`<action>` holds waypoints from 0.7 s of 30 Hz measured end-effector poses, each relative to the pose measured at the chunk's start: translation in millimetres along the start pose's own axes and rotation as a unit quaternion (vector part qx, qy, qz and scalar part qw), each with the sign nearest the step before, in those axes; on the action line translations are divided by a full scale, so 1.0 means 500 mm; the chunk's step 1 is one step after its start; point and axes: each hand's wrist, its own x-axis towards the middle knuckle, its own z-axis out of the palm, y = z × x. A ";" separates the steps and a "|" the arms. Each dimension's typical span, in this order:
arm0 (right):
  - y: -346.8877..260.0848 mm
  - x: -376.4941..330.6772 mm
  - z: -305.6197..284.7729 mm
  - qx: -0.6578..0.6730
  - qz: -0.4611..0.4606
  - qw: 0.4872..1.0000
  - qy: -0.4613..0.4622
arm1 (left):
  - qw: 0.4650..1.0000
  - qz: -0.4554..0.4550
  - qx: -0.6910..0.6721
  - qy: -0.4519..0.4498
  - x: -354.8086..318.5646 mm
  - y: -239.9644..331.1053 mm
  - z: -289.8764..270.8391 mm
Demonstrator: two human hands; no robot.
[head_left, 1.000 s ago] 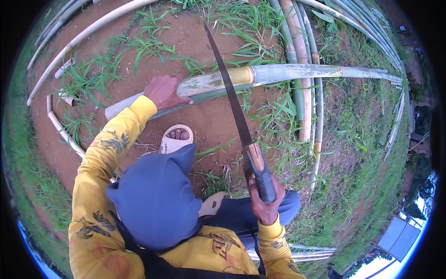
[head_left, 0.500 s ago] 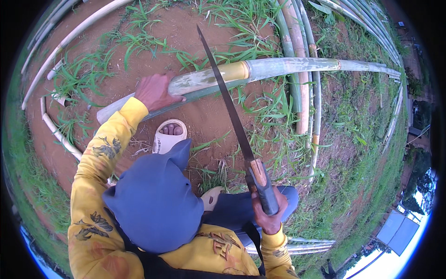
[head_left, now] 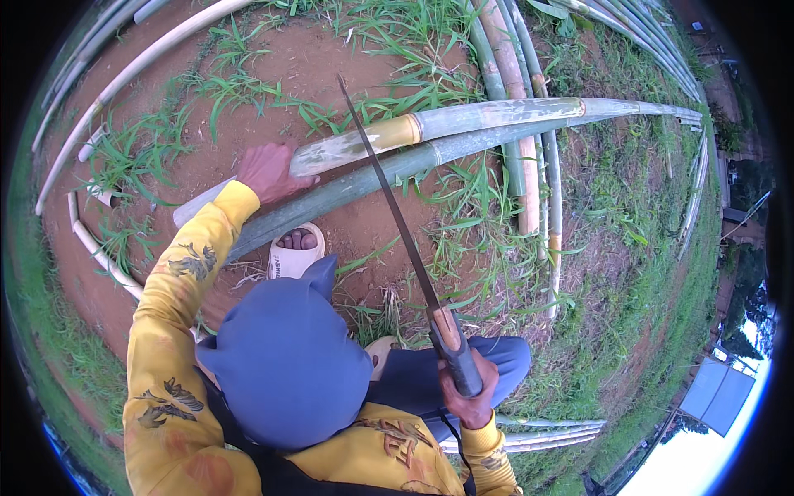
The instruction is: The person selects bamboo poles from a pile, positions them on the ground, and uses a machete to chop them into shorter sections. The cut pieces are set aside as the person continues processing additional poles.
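My left hand (head_left: 269, 172) is closed around a pale green bamboo pole (head_left: 496, 116) near its left end. That pole stretches away to the right. Just below it lies a darker green bamboo pole (head_left: 356, 180), with a narrow wedge of soil showing between the two near my hand. In my right hand (head_left: 471, 387) is a hand saw (head_left: 397, 213), gripped by its dark, partly wooden handle. Its long, narrow blade points up and to the left and passes in front of both poles. Whether the blade touches either one, I cannot tell.
Several upright-running bamboo poles (head_left: 519, 132) lie beneath the two poles at centre right. More poles (head_left: 628, 33) are stacked at the far right, and a curved pale pole (head_left: 124, 78) lies at left. My sandalled foot (head_left: 296, 250) is close below the darker pole.
The pale pole and the darker pole have come apart near my left hand, showing more of the darker one. My left hand keeps its grip; the saw appears slightly further left and lower.
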 end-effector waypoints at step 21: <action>0.060 0.125 0.097 -0.020 -0.047 0.999 -0.011 | 0.999 -0.036 -0.019 -0.029 0.087 -0.060 0.054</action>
